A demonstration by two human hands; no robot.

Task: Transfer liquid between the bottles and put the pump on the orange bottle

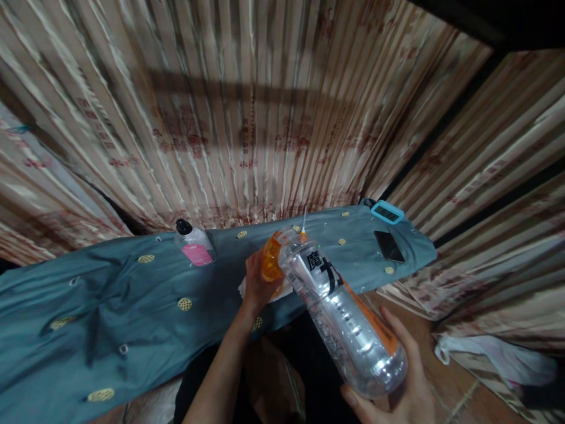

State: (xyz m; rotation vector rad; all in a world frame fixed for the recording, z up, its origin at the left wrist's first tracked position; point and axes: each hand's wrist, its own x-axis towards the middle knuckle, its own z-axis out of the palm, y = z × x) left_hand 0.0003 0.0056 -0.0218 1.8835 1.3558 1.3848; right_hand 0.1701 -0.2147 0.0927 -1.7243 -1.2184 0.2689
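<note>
At the bottom right of the frame the right hand (404, 383) is cupping the base of a large clear plastic bottle with an orange-and-black label (348, 318), fingers wrapped round its lower end, and is tilting it so its neck is pointing up toward the frame's centre. There the left hand (258, 282) is closing its fingers round an orange ribbed plastic cap (271, 259) sitting right at the bottle's mouth; whether the cap is threaded on or just off I cannot tell. The step looks like working the cap at the neck, and the next move would seem to be calling for a steady twist while the right hand is holding the body still. The hands are working just over the near edge of the bench draped in teal cloth with yellow dots (110, 294), above a white cloth (245, 288). Open bench is lying to the left; farther back a small clear bottle with a black cap and pink label (194, 242) is standing, and at the right end a dark phone (389, 245) and a blue-framed device (387, 212) are lying near the edge, before the pleated patterned curtain (247, 118).
</note>
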